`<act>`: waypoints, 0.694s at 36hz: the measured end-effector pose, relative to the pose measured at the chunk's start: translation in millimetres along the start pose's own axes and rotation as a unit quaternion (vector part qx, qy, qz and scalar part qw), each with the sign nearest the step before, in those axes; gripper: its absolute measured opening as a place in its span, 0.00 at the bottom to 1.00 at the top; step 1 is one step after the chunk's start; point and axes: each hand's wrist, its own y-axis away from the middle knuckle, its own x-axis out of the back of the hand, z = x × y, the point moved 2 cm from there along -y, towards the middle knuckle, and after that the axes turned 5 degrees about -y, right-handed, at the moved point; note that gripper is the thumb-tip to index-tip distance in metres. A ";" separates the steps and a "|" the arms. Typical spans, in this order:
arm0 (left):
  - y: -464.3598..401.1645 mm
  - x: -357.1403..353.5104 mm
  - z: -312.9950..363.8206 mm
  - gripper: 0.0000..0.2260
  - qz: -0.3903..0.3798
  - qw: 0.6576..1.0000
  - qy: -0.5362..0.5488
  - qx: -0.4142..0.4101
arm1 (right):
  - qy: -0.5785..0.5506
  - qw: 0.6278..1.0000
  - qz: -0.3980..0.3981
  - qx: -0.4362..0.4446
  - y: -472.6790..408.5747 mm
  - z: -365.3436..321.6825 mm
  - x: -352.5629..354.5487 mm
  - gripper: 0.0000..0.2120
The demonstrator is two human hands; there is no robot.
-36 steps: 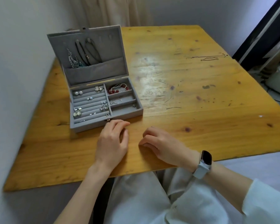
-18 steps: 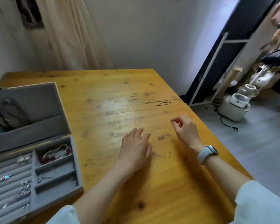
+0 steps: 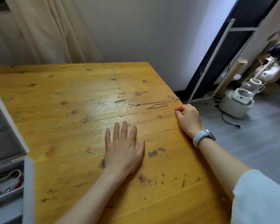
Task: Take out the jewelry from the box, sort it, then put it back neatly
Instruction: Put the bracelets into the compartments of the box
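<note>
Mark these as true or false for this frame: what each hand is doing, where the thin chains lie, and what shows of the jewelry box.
1. The left hand lies flat on the wooden table with its fingers straight. True.
2. The right hand holds a chain in the air. False: its fingers are curled and hold nothing visible, near the table's right edge.
3. Two thin chains lie on the table just beyond the right hand. True.
4. The jewelry box is closed. False: its lid stands open, at the frame's left edge.
5. A red-beaded bracelet lies in a box compartment. True.
</note>
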 end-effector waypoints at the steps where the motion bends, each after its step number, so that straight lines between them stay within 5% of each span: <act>1: 0.2 -0.2 0.0 0.27 0.000 1.000 0.002 0.001 | 0.005 1.000 0.001 0.000 -0.7 -0.8 -0.4 0.08; 10: 1.3 -0.5 -0.9 0.27 0.007 1.000 0.010 0.005 | 0.028 0.999 0.000 0.024 4.3 -3.7 -0.5 0.11; 25: 1.5 1.7 -3.4 0.27 0.033 0.998 0.062 0.003 | -0.124 0.991 -0.026 -0.046 50.0 -18.4 17.4 0.16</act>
